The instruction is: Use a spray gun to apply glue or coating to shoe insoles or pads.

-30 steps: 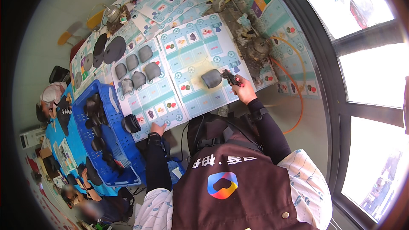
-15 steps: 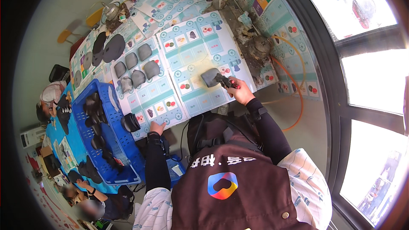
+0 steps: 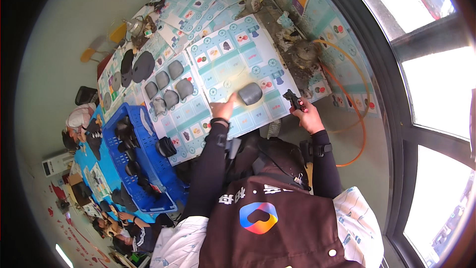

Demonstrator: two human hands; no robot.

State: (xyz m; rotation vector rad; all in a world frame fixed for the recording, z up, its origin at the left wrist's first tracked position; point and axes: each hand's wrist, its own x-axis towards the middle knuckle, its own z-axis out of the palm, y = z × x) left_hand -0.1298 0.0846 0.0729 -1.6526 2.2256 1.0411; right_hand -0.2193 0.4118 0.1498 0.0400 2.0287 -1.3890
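A dark grey, rounded-square pad (image 3: 250,94) lies on the patterned sheet (image 3: 225,69) in front of me. My left hand (image 3: 224,108) reaches over the sheet at the pad's left edge, thumb and forefinger apart; whether a fingertip touches it I cannot tell. To the right, by the sheet's right edge, my right hand (image 3: 307,117) is closed around a black spray gun (image 3: 292,100), which is off the pad. Left of the pad, several similar grey pads (image 3: 184,88) lie in a group. A yellowish stain shows on the sheet around the single pad.
A blue plastic crate (image 3: 163,181) with dark pieces stands at my left, a black stack (image 3: 165,147) beside it. Flat dark pieces (image 3: 143,67) lie farther back. An orange hose (image 3: 364,136) loops at right near a grimy pot (image 3: 303,53). Other people (image 3: 82,119) sit at a blue table.
My left hand has moved from the table's front edge up to the pad. My right hand has drawn the spray gun away to the right. The pad now lies turned at a different angle.
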